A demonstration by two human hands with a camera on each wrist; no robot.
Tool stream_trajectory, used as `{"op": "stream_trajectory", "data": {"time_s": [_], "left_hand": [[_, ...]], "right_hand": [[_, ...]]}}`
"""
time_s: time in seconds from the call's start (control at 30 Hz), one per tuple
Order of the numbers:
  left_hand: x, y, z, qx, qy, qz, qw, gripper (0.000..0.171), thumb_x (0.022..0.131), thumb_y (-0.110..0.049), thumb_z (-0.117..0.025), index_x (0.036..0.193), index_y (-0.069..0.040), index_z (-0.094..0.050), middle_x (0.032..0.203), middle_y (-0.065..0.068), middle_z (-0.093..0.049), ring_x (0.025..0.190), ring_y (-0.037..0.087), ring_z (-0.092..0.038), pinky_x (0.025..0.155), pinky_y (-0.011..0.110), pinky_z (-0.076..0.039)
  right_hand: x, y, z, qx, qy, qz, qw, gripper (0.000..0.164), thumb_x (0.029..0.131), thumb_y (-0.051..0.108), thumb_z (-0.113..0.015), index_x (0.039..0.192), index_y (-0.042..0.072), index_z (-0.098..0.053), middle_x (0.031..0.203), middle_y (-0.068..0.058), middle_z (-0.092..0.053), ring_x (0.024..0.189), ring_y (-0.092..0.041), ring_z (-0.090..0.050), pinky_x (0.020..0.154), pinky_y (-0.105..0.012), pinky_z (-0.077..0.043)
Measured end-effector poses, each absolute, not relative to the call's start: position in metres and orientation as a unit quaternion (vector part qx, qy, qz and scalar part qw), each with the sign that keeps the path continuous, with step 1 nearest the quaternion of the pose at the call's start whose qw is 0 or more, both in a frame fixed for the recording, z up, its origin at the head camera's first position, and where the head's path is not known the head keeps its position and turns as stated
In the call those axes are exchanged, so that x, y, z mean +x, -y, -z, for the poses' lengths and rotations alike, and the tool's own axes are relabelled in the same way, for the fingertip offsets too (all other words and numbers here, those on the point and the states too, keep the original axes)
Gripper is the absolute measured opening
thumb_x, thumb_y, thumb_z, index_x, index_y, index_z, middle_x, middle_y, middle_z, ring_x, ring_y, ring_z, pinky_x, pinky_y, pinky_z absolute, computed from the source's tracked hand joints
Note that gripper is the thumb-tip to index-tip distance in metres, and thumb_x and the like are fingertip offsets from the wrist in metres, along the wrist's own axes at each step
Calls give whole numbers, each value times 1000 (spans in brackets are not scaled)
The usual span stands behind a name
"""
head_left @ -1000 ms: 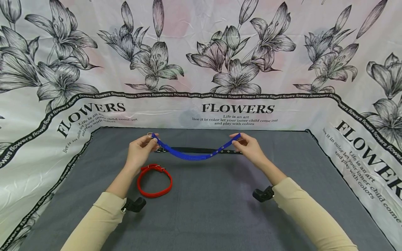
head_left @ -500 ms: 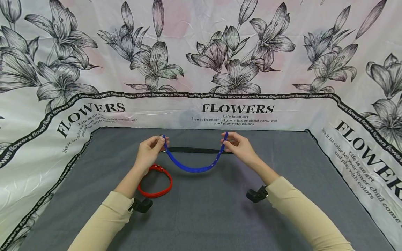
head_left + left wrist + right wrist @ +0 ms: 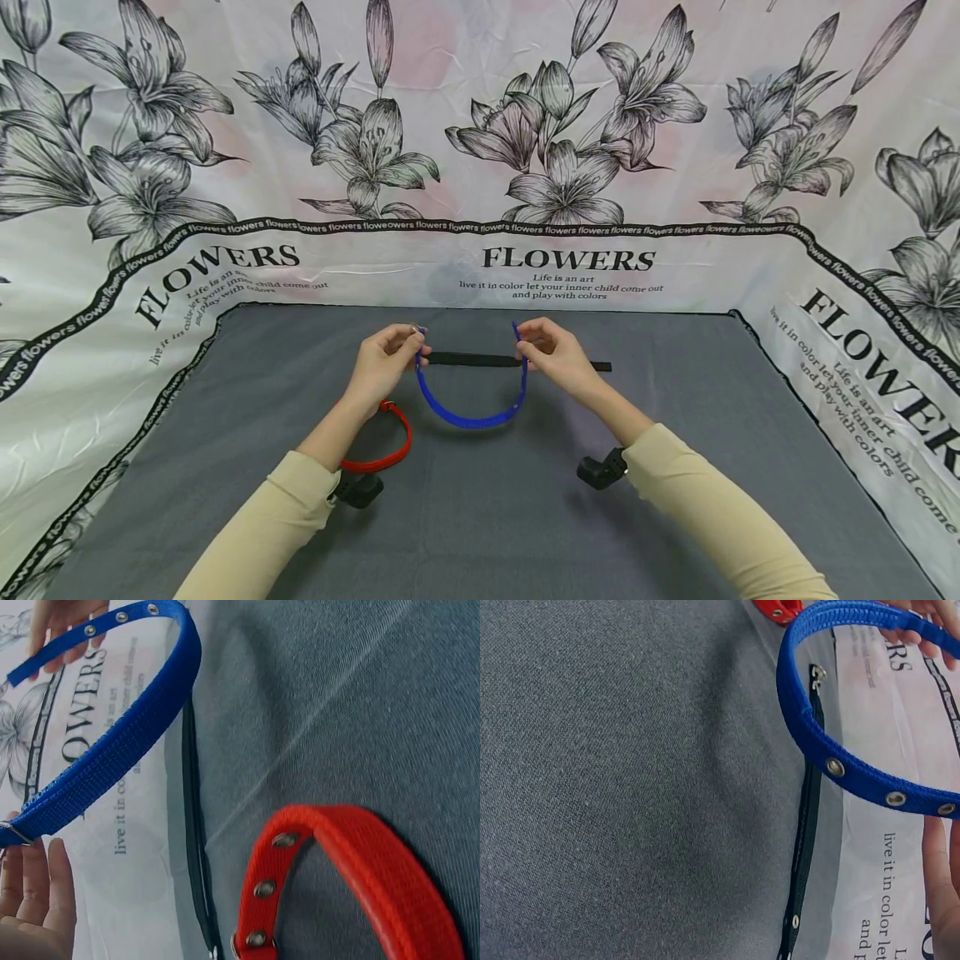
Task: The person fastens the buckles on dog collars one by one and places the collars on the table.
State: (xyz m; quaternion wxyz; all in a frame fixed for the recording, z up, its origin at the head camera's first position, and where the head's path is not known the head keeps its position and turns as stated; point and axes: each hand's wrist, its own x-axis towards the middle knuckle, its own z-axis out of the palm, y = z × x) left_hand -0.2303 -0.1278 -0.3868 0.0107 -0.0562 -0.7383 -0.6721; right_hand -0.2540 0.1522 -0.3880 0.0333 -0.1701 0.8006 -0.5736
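A blue collar (image 3: pixel 471 422) with metal eyelets hangs in a U above the grey cloth. My left hand (image 3: pixel 386 362) pinches its buckle end, where a metal ring shows. The eyelet end is pinched between thumb and fingers of my right hand (image 3: pixel 553 354). In the left wrist view the blue collar (image 3: pixel 120 750) arcs from the buckle near my left fingers across to the right hand. In the right wrist view several eyelets dot the blue collar (image 3: pixel 862 784) beside my right fingers.
A red collar (image 3: pixel 378 463), fastened in a loop, lies left of centre, partly behind my left forearm. A black collar (image 3: pixel 472 359) lies straight across the cloth behind the blue one. A flower-printed white cloth (image 3: pixel 465 283) rises behind the grey cloth (image 3: pixel 480 533).
My hands have come closer together, the left moving right and the right moving left. The blue collar has gone from a shallow sag to a deep U.
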Motion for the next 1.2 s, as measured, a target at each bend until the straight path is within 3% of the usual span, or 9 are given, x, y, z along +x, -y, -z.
{"op": "stream_trajectory", "data": {"time_s": [0.17,0.23,0.43,0.6,0.73,0.93,1.2], "left_hand": [[-230,119,388,-62,750,659,-5,27,89,-31,-60,108,-11,-62,93,11,-66,87,34,-65,74,34,-54],[-230,116,388,-66,760,647,-9,29,89,-34,-60,109,-13,-63,92,10,-66,86,34,-65,71,33,-54],[-230,105,389,-88,782,617,-19,30,88,-39,-60,108,-17,-66,92,10,-66,79,25,-65,72,41,-52],[-231,97,391,-107,796,595,-32,27,87,-40,-61,106,-22,-67,94,11,-66,82,34,-61,68,36,-50],[-232,92,394,-116,803,584,-33,26,87,-39,-61,107,-22,-67,88,8,-64,78,33,-59,67,34,-47],[-232,85,395,-125,808,575,-35,26,87,-37,-62,106,-21,-68,84,4,-65,77,34,-57,63,30,-46],[-230,79,393,-124,816,563,-42,25,88,-34,-62,107,-18,-68,75,1,-60,66,19,-52,60,30,-44]], "right_hand": [[-251,-149,387,-180,-815,549,35,27,92,21,-58,117,11,-56,102,-17,-59,88,-29,-60,69,-32,-53],[-247,-148,382,-188,-818,543,37,26,92,19,-57,117,9,-56,101,-18,-59,85,-28,-59,65,-29,-51],[-233,-142,364,-208,-825,523,51,25,93,12,-55,117,3,-56,103,-20,-59,76,-17,-57,65,-34,-50],[-238,-143,376,-220,-836,499,61,24,92,16,-56,116,11,-59,104,-11,-61,74,-17,-57,63,-34,-47],[-245,-144,389,-229,-838,491,60,23,91,24,-58,113,19,-61,100,-4,-62,77,-22,-58,63,-31,-46],[-244,-142,391,-248,-834,489,57,23,91,30,-59,112,22,-62,98,-2,-62,80,-27,-58,63,-32,-45],[-239,-137,387,-247,-836,486,60,22,91,21,-59,112,16,-62,100,-5,-61,84,-22,-58,66,-33,-45]]}}
